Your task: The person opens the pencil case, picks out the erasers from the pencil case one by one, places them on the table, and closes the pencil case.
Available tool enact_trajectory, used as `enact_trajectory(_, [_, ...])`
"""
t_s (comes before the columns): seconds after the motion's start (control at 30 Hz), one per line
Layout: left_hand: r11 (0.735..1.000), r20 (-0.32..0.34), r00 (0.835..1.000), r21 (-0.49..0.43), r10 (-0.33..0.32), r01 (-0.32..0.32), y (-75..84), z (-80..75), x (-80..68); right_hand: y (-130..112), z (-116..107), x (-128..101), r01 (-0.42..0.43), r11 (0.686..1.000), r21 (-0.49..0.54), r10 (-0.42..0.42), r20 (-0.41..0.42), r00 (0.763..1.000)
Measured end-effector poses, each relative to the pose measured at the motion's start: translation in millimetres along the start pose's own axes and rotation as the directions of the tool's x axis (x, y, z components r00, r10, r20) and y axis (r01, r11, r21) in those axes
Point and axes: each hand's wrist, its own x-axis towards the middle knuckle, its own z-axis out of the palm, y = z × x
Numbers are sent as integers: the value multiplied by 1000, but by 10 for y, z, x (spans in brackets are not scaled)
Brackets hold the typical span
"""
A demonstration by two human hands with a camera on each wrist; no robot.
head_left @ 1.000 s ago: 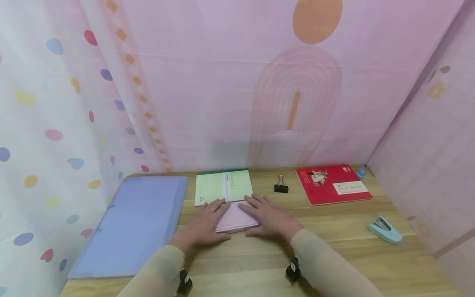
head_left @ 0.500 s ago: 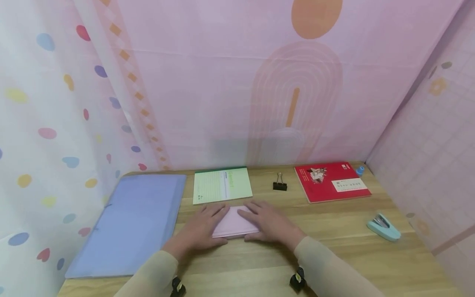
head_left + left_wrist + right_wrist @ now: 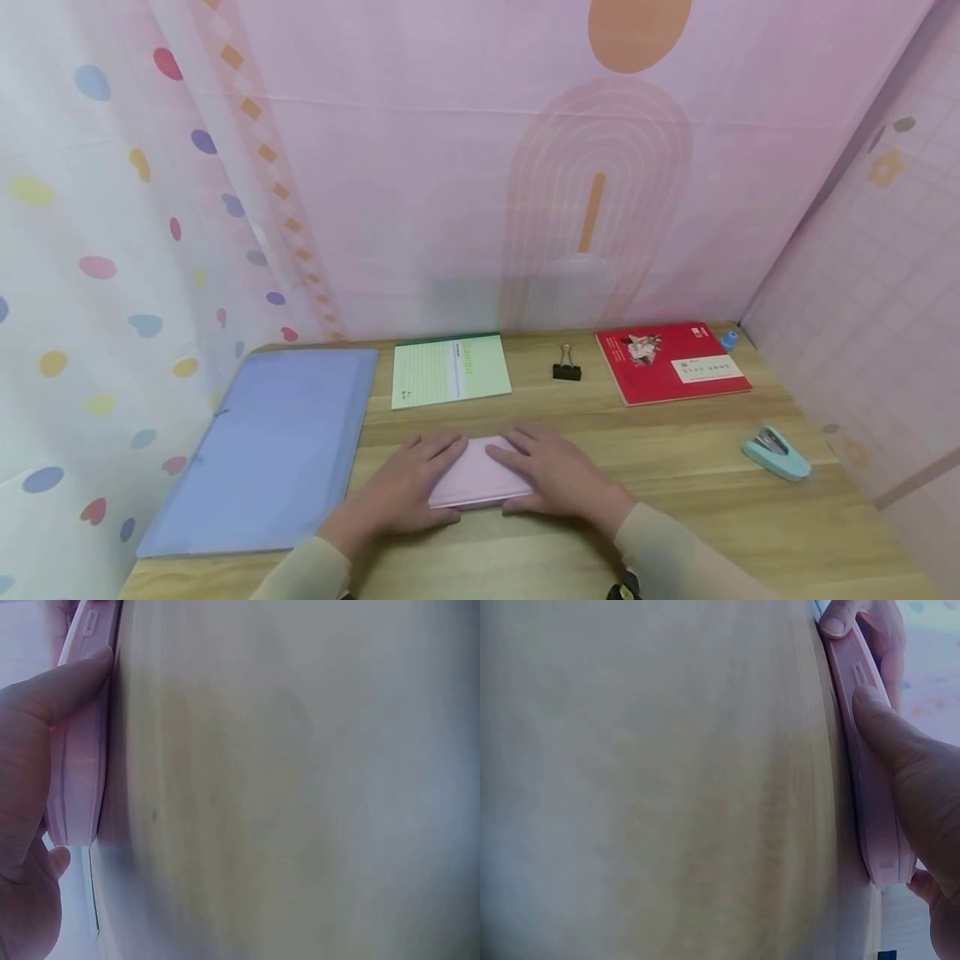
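A flat pink case (image 3: 480, 475) with rounded corners lies on the wooden table, lid side up. Its near side shows a seam and a small slot-like mark in the right wrist view. The left hand (image 3: 408, 483) grips its left end, thumb against the near side (image 3: 79, 769) and fingers around the left edge. At the opposite end the right hand (image 3: 562, 475) holds it the same way, thumb pressed on the near side. Parts of the fingers on the far side are hidden behind the case in the wrist views.
Behind the case lie a green notepad (image 3: 480, 375), a black binder clip (image 3: 567, 372) and a red book (image 3: 652, 383). A blue folder (image 3: 262, 450) covers the table's left side. To the right are a mint stapler (image 3: 777, 454) and a small blue object (image 3: 729, 340).
Both hands have drawn the pink case toward the person, away from the green notepad. A gap now shows between the two. Their hold looks the same throughout.
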Motion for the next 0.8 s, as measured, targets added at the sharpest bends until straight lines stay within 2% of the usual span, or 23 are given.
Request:
enact_trajectory(0.3, [1000, 28, 1000, -17, -10, 11, 94, 2, -100, -80, -22, -100, -9, 1000, 22, 8, 39, 999])
enact_trajectory(0.53, [999, 39, 998, -25, -42, 43, 151, -13, -86, -99, -33, -131, 30, 999, -17, -30, -11, 999])
enact_trajectory(0.8, [1000, 42, 999, 8, -24, 24, 153, -23, -80, -132, -70, -127, 40, 997, -61, -39, 22, 999])
